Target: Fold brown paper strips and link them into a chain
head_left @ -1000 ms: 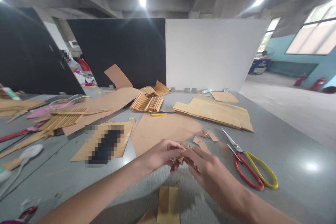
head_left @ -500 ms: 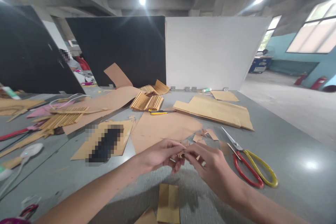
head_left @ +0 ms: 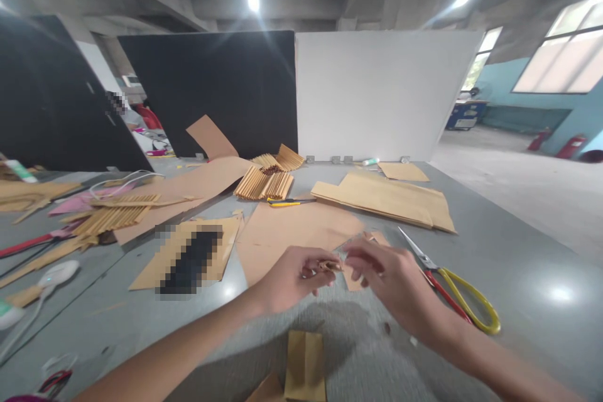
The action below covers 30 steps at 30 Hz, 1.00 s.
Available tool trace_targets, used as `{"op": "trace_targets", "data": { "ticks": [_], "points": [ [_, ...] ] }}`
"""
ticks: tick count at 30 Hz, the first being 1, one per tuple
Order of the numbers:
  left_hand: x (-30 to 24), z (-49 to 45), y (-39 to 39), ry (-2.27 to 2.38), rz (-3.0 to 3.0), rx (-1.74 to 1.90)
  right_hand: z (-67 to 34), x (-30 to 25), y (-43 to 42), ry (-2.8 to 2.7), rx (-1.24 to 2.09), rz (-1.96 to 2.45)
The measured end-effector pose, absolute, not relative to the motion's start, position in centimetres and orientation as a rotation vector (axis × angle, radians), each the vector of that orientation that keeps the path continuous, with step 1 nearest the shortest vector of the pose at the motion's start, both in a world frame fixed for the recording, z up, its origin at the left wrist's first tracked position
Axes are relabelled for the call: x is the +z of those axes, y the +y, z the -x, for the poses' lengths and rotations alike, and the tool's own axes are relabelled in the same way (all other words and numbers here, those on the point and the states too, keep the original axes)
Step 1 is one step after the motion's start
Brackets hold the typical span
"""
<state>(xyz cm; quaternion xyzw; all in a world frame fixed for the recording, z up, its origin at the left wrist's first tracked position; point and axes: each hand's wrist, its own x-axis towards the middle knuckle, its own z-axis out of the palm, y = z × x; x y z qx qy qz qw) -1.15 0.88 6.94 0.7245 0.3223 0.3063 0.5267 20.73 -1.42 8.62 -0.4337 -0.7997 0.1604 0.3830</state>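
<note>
My left hand (head_left: 287,279) is closed on a small curled piece of brown paper (head_left: 331,266), its end showing between thumb and fingers. Just to the right, my right hand (head_left: 393,273) has its fingers bent together in a pinch, a little apart from that paper. Whatever the right fingertips hold, if anything, is too small to make out. Beneath the hands are small cut pieces of brown paper (head_left: 353,281), partly covered. Large scissors (head_left: 471,298) with one red and one yellow handle lie right of my right hand, which hides part of the red handle.
A brown paper sheet (head_left: 287,229) lies ahead, with a yellow cutter knife (head_left: 285,202) at its far edge. Behind are bundled paper sticks (head_left: 264,184) and folded kraft paper (head_left: 386,201). A folded paper strip (head_left: 305,364) is nearest me. Black and white panels (head_left: 377,94) stand behind.
My hands have come apart: the right hand has moved right, off the curled paper, which stays in the left. It now covers more of the scissors' red handle.
</note>
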Motion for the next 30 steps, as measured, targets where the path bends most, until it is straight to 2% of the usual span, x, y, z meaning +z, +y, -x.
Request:
{"op": "trace_targets", "data": {
  "ticks": [4, 7, 14, 24, 30],
  "points": [
    [6.7, 1.5, 1.4, 0.825, -1.667, 0.761, -23.7, 8.5, 1.3, -2.048, 0.215, 1.259],
    [6.9, 1.6, 1.6, 0.850, -1.688, 0.787, -24.7, 7.0, 3.1, -2.232, 0.220, 1.282],
    [6.5, 1.7, 2.0, 0.877, -1.710, 0.866, -22.2, 3.1, 3.6, -2.487, 0.221, 0.865],
    [6.3, 1.7, 2.2, 0.881, -1.724, 0.864, -21.4, 1.8, 2.8, -2.484, 0.140, 0.948],
    [6.5, 1.7, 2.0, 0.918, -1.809, 0.896, -21.3, 1.1, 3.0, -2.685, -0.050, 0.648]
  ]
}}
